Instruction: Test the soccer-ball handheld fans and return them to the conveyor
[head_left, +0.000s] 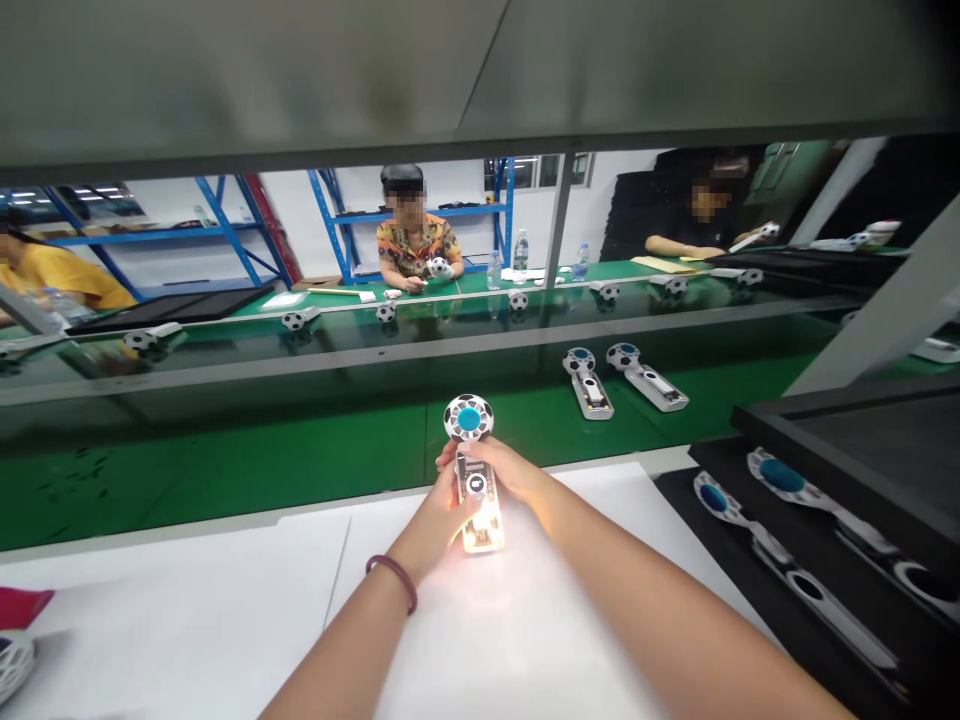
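Observation:
A handheld device with a football-patterned round head and a blue disc (469, 420) stands out over the white worktop in front of me. Its clear body glows warm yellow at the lower end, with a small round dark display at its middle. My left hand (446, 505) is closed around the left side of the body, thumb on its front near the light. Gripping the neck from the right is my right hand (504, 465), with its fingers partly hidden behind the device.
Two similar devices (589, 385) lie on the green surface (360, 450) ahead. A black foam tray (697, 560) with more devices is at right. Football-headed devices line the belt (450, 330) beyond. Across it sit co-workers, one in a patterned shirt (420, 245). A shelf (375, 80) hangs overhead.

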